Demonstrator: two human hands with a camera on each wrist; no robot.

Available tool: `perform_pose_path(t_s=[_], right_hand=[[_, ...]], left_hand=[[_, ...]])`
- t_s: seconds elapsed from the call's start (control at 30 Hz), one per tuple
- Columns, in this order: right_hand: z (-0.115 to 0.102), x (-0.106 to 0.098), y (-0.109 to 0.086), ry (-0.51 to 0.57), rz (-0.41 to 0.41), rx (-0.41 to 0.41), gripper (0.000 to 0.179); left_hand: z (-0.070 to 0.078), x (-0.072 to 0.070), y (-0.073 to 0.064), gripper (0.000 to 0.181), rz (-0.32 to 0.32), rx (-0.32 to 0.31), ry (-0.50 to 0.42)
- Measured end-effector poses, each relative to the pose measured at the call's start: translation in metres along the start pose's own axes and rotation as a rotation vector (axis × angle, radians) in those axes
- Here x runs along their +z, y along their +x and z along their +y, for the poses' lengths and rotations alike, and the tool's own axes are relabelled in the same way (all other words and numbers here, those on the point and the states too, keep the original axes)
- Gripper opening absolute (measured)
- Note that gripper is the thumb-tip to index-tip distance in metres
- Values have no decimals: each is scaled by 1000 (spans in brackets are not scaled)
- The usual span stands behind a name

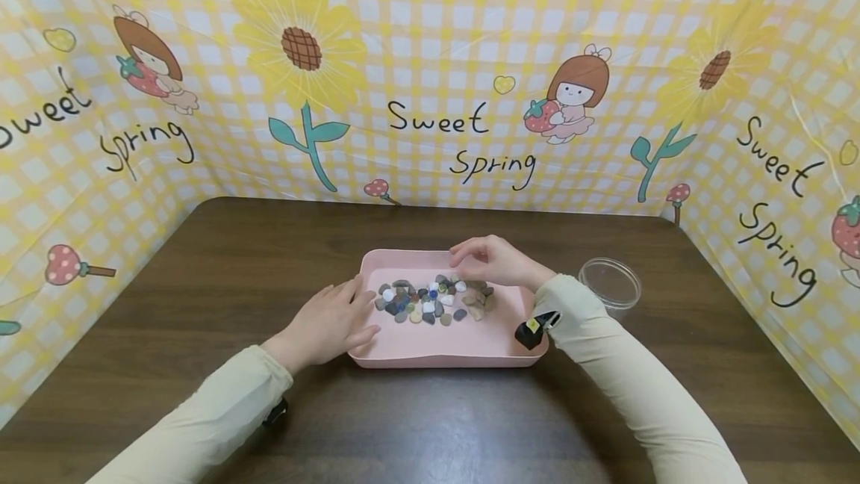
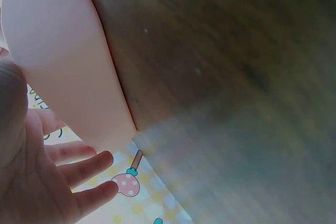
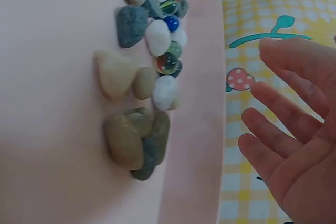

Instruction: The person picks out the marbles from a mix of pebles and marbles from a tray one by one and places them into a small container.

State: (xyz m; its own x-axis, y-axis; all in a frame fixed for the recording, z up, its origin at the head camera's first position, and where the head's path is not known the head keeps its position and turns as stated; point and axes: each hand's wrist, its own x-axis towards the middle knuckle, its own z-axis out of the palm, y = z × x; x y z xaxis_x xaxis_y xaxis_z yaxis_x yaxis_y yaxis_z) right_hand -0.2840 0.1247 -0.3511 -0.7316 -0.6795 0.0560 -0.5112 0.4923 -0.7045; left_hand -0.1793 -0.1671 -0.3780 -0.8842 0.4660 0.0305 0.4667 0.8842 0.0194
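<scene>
A shallow pink tray (image 1: 470, 343) holds a spread of grey, white and tan pebbles (image 1: 428, 317) mixed with glass marbles (image 3: 167, 62). Several brownish stones (image 3: 124, 141) lie clustered at the right end of the spread. My left hand (image 1: 332, 325) is at the tray's left rim, its fingers extended. In the left wrist view those fingers (image 2: 86, 168) stand spread beside the tray's outer wall. Over the tray's far side hovers my right hand (image 1: 496, 260), its fingers loosely bent. The right wrist view shows nothing in its grasp, apart from the stones.
A round clear plastic dish or lid (image 1: 610, 284) sits on the dark wooden table (image 1: 269, 260) to the right of the tray, near my right forearm. Yellow checked cloth (image 1: 430, 43) with printed flowers and figures stands around the back and sides of the table.
</scene>
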Motion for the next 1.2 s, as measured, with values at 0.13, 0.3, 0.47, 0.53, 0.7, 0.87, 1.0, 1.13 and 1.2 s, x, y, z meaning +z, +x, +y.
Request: perform_pose_path(t_s=[0.13, 0.3, 0.47, 0.53, 0.7, 0.87, 1.0, 1.13, 1.2], right_hand=[[3, 3, 2, -10, -31, 16, 21], [6, 7, 5, 2, -77, 39, 19], [9, 13, 8, -32, -91, 61, 16], [9, 15, 8, -46, -95, 67, 14], [10, 20, 9, -87, -104, 64, 11], [12, 25, 9, -130, -101, 65, 10], [13, 28, 9, -131, -93, 89, 10], [14, 29, 10, -149, -81, 95, 9], [14, 29, 10, -154, -78, 96, 8]], left_hand=[[0, 0, 0, 58, 5, 4, 5], [0, -1, 1, 58, -2, 0, 0], [1, 0, 1, 58, -1, 1, -2], [2, -1, 1, 58, 0, 5, 0], [2, -1, 1, 60, -5, 0, -4], [2, -1, 1, 59, -3, -2, -2], [1, -1, 0, 57, 5, 3, 7], [1, -1, 0, 57, 12, 5, 13], [1, -1, 0, 57, 15, 2, 8]])
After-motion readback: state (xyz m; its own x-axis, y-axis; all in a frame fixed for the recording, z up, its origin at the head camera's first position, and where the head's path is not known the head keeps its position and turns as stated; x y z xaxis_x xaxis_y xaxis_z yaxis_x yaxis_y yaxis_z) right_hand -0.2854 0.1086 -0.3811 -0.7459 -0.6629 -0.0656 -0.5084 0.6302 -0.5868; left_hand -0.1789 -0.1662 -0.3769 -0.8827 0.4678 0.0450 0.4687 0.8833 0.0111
